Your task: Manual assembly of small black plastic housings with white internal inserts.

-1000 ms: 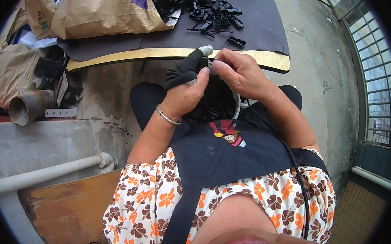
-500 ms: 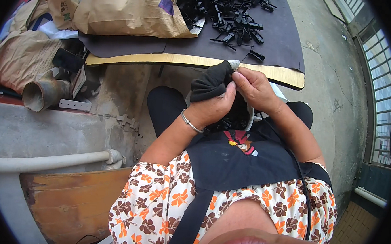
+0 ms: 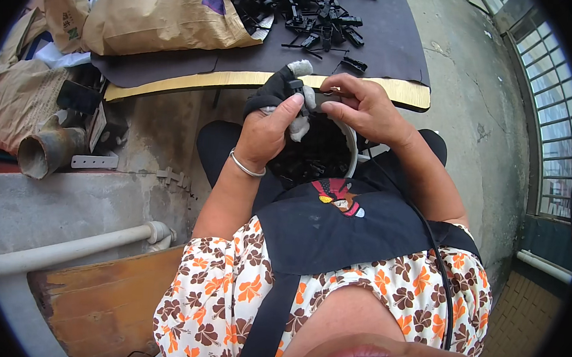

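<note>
My left hand (image 3: 266,122), in a black fingerless glove with whitish wrappings on the fingers, is closed around a small black plastic part (image 3: 295,85). The part's top shows between the thumb and the wrapped fingers; the rest is hidden. Just to the right, my right hand (image 3: 372,112) is bare, its fingers bent and a gap between thumb and forefinger. I make out nothing held there. Below both hands, a white-rimmed bucket (image 3: 353,150) with many black parts (image 3: 310,154) in it stands between my knees.
Ahead is a table with a dark cover (image 3: 399,41) and a yellow front edge (image 3: 396,92). Black clip-like parts (image 3: 328,24) lie heaped there, beside an open brown paper sack (image 3: 158,17). On the left, a rusty pipe piece (image 3: 49,147) rests on a concrete ledge (image 3: 55,197).
My hands have come apart; the right thumb and forefinger have parted. My left hand has turned, showing the wrapped fingers and the black part. The whole view has shifted slightly.
</note>
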`<state>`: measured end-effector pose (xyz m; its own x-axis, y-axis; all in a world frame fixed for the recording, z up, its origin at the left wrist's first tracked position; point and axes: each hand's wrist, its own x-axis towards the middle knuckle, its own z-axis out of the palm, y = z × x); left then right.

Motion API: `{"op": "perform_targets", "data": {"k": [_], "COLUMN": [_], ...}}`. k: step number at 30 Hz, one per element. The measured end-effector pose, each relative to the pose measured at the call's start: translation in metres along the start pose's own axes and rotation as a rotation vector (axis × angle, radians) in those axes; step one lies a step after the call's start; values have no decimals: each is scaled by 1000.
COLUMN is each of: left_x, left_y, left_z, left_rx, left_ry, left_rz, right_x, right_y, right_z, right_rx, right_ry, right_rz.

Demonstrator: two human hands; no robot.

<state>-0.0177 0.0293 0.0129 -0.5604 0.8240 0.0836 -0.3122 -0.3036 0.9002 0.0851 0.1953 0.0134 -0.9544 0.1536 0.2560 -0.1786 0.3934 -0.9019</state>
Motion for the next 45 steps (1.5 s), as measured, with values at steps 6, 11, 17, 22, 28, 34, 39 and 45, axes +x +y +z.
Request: {"op": "perform_targets", "data": {"k": [6, 11, 17, 22, 28, 34, 39, 45], "left_x": [2, 2, -1, -6, -4, -3, -4, -1], "left_y": [-2, -2, -9, -10, -7, -15, -24, -10], "left_z": [-4, 1, 4, 8, 8, 4, 4, -12], "left_rx": [-109, -163, 541, 578, 446, 431, 962, 1445], "left_ry": [-10, 19, -17, -154, -120, -116, -57, -44], "left_rz": [-7, -7, 74, 137, 124, 29, 511, 239], "right_x": [-9, -13, -4, -3, -6, -3, -7, -1], "right_y": [4, 12, 6, -4, -12, -14, -1, 16], "right_z": [-3, 3, -5, 3, 0, 7, 22, -8], "right_rx": [-59, -166, -92, 136, 84, -178, -226, -479], "right_ry": [-156, -22, 56, -51, -54, -28, -18, 198], "right_rz": [-132, -235, -236, 99, 106, 23, 20, 56]}}
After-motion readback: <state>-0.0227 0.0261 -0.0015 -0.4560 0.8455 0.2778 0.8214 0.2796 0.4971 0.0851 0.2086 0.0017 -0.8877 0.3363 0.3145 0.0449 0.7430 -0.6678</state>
